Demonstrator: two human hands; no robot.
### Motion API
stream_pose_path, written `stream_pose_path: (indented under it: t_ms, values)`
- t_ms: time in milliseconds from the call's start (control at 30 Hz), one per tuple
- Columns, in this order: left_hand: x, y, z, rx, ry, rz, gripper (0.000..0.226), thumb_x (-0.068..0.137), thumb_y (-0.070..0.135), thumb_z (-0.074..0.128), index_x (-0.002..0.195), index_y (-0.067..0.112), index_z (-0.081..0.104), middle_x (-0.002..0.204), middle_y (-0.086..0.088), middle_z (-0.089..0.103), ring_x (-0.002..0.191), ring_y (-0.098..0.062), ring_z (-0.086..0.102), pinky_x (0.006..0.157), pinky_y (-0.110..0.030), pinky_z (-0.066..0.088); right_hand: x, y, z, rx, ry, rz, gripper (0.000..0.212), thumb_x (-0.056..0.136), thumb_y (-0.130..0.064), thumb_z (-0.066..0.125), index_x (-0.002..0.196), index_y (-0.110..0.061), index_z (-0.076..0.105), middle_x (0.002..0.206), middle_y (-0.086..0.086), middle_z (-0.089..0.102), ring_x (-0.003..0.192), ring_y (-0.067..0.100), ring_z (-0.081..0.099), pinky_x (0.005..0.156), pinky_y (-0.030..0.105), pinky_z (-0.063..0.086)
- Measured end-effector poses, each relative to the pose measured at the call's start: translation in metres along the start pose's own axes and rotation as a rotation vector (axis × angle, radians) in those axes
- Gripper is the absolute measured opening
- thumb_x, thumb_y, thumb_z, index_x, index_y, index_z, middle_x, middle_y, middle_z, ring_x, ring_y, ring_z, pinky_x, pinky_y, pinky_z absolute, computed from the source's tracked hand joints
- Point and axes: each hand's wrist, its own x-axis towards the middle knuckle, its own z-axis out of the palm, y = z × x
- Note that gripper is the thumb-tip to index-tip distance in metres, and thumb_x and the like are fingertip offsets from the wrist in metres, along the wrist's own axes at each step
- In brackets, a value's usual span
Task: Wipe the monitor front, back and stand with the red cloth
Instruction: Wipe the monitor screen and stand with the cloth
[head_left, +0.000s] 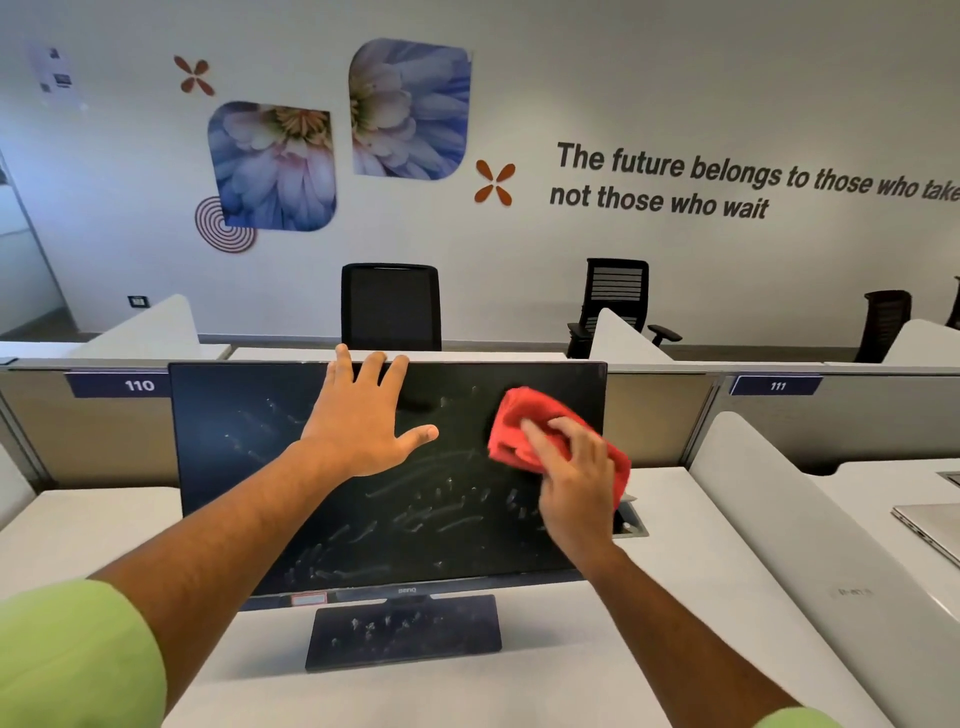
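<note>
A black monitor (249, 467) faces me on a white desk, its dark screen smeared with pale streaks and dust marks. Its flat rectangular stand base (405, 631) below is dusty too. My left hand (363, 421) lies against the upper middle of the screen, fingers hooked over the top edge and thumb spread. My right hand (571, 483) presses a bunched red cloth (519, 421) against the screen's upper right area. The monitor's back is hidden.
The white desk (675, 597) has a cable port (631, 522) just behind the monitor's right edge. White dividers (779, 519) flank the desk; a closed laptop (930, 530) lies on the right neighbour's desk. Black office chairs (392, 306) stand beyond the partition labelled 110 and 111.
</note>
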Motion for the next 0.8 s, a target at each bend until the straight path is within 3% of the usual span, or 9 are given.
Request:
stream_pose_path:
  t_ms: [100, 200, 367, 467, 533, 600, 700, 800]
  values:
    - [0.0, 0.0, 0.001, -0.004, 0.008, -0.003, 0.101, 0.082, 0.085, 0.038, 0.159, 0.027, 0.01, 0.166, -0.006, 0.018, 0.152, -0.046, 0.003, 0.123, -0.058, 0.013, 0.032, 0.015, -0.011, 0.054, 0.117, 0.298, 0.068, 0.093, -0.005, 0.071, 0.153, -0.03, 0.053, 0.143, 0.006, 0.048, 0.129, 0.035, 0.046, 0.102, 0.053, 0.052]
    - [0.002, 0.002, -0.002, 0.011, 0.022, -0.008, 0.096, 0.084, 0.081, 0.041, 0.158, 0.027, 0.013, 0.165, -0.005, 0.021, 0.152, -0.045, 0.01, 0.123, -0.059, 0.015, 0.06, 0.009, -0.013, 0.086, 0.156, 0.343, 0.066, 0.097, -0.011, 0.07, 0.156, -0.032, 0.049, 0.146, 0.005, 0.046, 0.132, 0.033, 0.043, 0.109, 0.052, 0.05]
    - [0.002, 0.001, -0.002, 0.038, 0.035, -0.002, 0.099, 0.085, 0.081, 0.04, 0.16, 0.024, 0.01, 0.164, -0.005, 0.024, 0.151, -0.043, 0.014, 0.124, -0.058, 0.012, 0.037, -0.036, -0.003, 0.099, -0.023, 0.0, 0.069, 0.092, -0.006, 0.069, 0.151, -0.039, 0.053, 0.144, -0.002, 0.049, 0.129, 0.031, 0.046, 0.104, 0.048, 0.048]
    - [0.002, 0.002, -0.002, 0.061, 0.034, -0.005, 0.101, 0.084, 0.083, 0.037, 0.16, 0.023, 0.008, 0.164, -0.006, 0.023, 0.15, -0.044, 0.014, 0.124, -0.058, 0.011, -0.009, -0.041, 0.01, 0.071, -0.206, -0.317, 0.056, 0.098, -0.02, 0.07, 0.148, -0.041, 0.056, 0.145, -0.005, 0.052, 0.132, 0.025, 0.047, 0.101, 0.044, 0.051]
    - [0.002, 0.003, -0.004, 0.058, 0.028, -0.005, 0.098, 0.085, 0.082, 0.037, 0.16, 0.024, 0.011, 0.164, -0.005, 0.023, 0.151, -0.044, 0.013, 0.124, -0.058, 0.01, -0.029, -0.027, 0.013, 0.041, -0.253, -0.395, 0.048, 0.101, -0.027, 0.065, 0.146, -0.041, 0.058, 0.146, -0.006, 0.054, 0.133, 0.023, 0.048, 0.103, 0.043, 0.053]
    - [0.002, 0.004, -0.005, 0.049, 0.032, -0.005, 0.096, 0.086, 0.082, 0.037, 0.159, 0.025, 0.013, 0.164, -0.004, 0.024, 0.151, -0.044, 0.012, 0.124, -0.058, 0.011, -0.031, -0.01, 0.008, 0.031, -0.194, -0.334, 0.043, 0.103, -0.025, 0.058, 0.144, -0.039, 0.06, 0.143, -0.004, 0.056, 0.131, 0.024, 0.05, 0.098, 0.043, 0.054]
    - [0.002, 0.005, -0.003, 0.032, 0.045, -0.016, 0.095, 0.085, 0.082, 0.037, 0.159, 0.026, 0.014, 0.165, -0.003, 0.024, 0.152, -0.044, 0.011, 0.122, -0.058, 0.01, -0.005, 0.015, -0.004, 0.025, -0.049, -0.085, 0.062, 0.092, -0.005, 0.069, 0.146, -0.035, 0.06, 0.14, 0.002, 0.054, 0.126, 0.031, 0.052, 0.091, 0.049, 0.052]
    - [0.002, 0.008, -0.001, 0.038, 0.05, -0.025, 0.098, 0.084, 0.084, 0.035, 0.16, 0.025, 0.014, 0.166, -0.003, 0.02, 0.152, -0.046, 0.007, 0.122, -0.058, 0.008, 0.038, 0.022, -0.013, 0.065, 0.075, 0.202, 0.07, 0.091, -0.003, 0.073, 0.152, -0.031, 0.054, 0.143, 0.006, 0.047, 0.127, 0.034, 0.046, 0.098, 0.052, 0.055]
